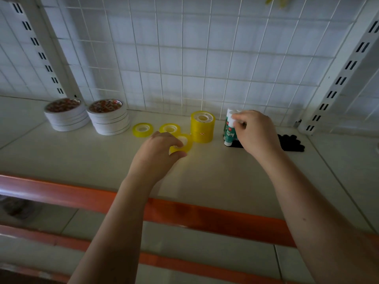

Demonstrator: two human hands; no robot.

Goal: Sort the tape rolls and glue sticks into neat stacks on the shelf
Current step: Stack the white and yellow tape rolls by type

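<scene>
My left hand (159,151) pinches a tilted yellow tape roll (183,143) at the middle of the shelf. A tall stack of yellow tape rolls (202,127) stands just to its right. Two single yellow rolls lie flat to the left, one (143,129) and another (169,128) partly behind my fingers. My right hand (256,132) grips a white-capped glue stick (231,125) among a cluster of upright glue sticks (228,136) on black bases. Two stacks of white tape rolls, one (65,115) and the other (108,117), stand at the left back.
A white wire grid (184,58) backs the shelf (82,160). Slotted white uprights stand at the left (39,50) and right (344,72). A row of black caps (291,143) lies right of the glue sticks. An orange rail (184,212) edges the shelf front.
</scene>
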